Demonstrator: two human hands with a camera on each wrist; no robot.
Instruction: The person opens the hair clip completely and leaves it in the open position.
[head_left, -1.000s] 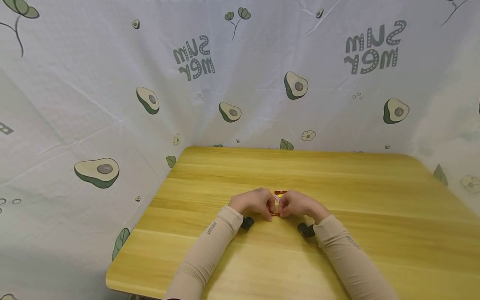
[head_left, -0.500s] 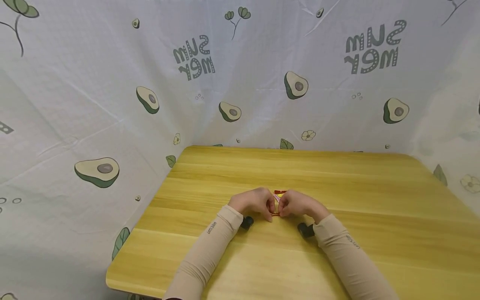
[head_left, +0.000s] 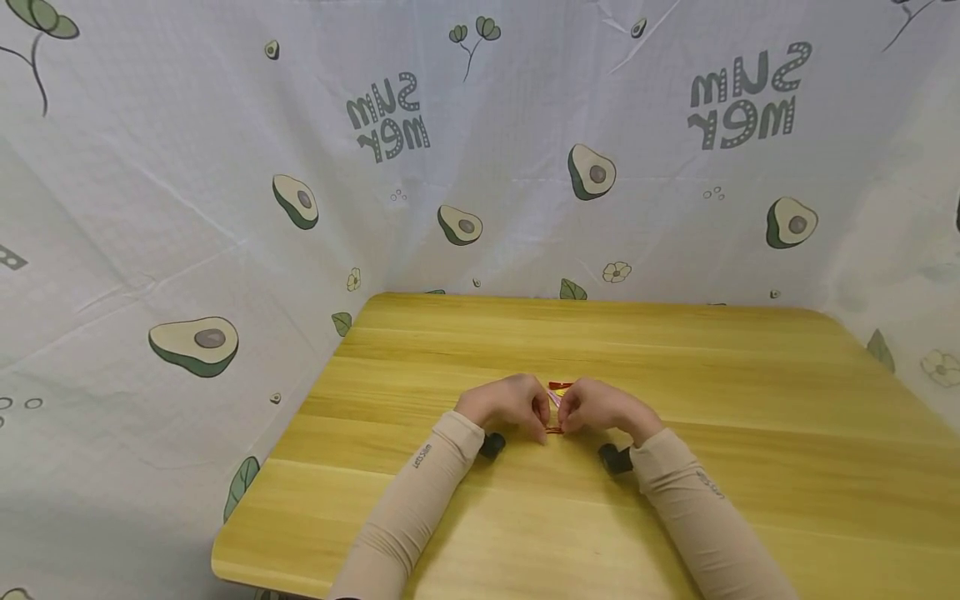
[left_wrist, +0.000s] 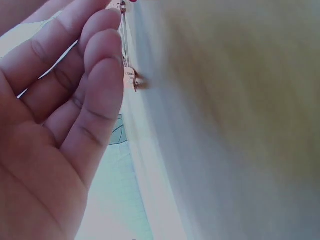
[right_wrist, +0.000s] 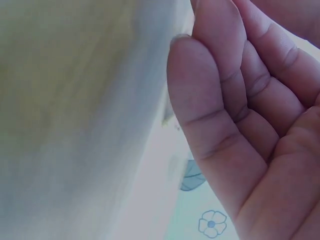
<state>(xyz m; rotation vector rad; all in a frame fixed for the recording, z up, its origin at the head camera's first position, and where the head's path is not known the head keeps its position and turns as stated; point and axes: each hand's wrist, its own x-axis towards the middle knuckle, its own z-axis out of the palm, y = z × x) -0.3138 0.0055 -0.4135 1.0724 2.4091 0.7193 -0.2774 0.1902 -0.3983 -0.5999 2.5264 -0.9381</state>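
My left hand [head_left: 513, 404] and right hand [head_left: 603, 408] face each other low over the table, only a small gap apart. Their fingertips pinch the two ends of a thin reddish-orange strip [head_left: 553, 430]. Just behind it, partly hidden by the hands, are a pink strip [head_left: 554, 397] and a small red and yellow piece [head_left: 561, 386]. In the left wrist view, a copper-coloured piece with small prongs [left_wrist: 130, 77] and thin strands shows beyond the bent fingers [left_wrist: 102, 85]. Thumb and fingers [right_wrist: 195, 80] come together at the tips in the right wrist view, hiding what they hold.
The light wooden table [head_left: 450, 333] extends around both hands. A white cloth printed with avocados [head_left: 517, 242] hangs along its back and sides. Dark wrist cameras [head_left: 492, 446] sit under both wrists, close over the tabletop.
Both hands keep the same pose. The right hand and the reddish-orange strip have shifted very slightly to the right; the things behind them stay put.
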